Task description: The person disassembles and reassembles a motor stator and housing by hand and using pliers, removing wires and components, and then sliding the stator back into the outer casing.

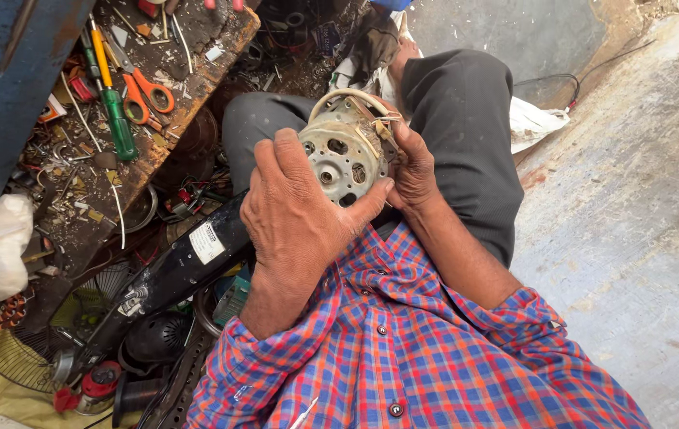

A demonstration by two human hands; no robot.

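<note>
Holding the small electric motor (345, 148) over my lap, I keep it up between both hands so its round perforated end plate faces my eyes and I can look straight at the bearing hole in the middle. My left hand (296, 214) wraps it from the near left side, fingers curled together over the rim and thumb pressed against the lower edge of the plate, so the grip is firmly closed on the casing. My right hand (412, 171) clamps the opposite side, fingers tucked behind where I cannot see them, thumb lying along the edge near the pale wires (347, 97) that loop over the top. Gripping from both sides seems the steadiest way to hold a heavy round body without covering the face. Its long axis, the shaft line, runs roughly towards me and away towards my knees, tilted a little upward, with the plate end pointing at my chest. To my left the cluttered wooden bench (196, 75) carries a green-handled screwdriver (117, 119) and orange-handled scissors (145, 91), well apart from the motor, and a dark power tool (181, 274) lies just beside my left forearm.
</note>
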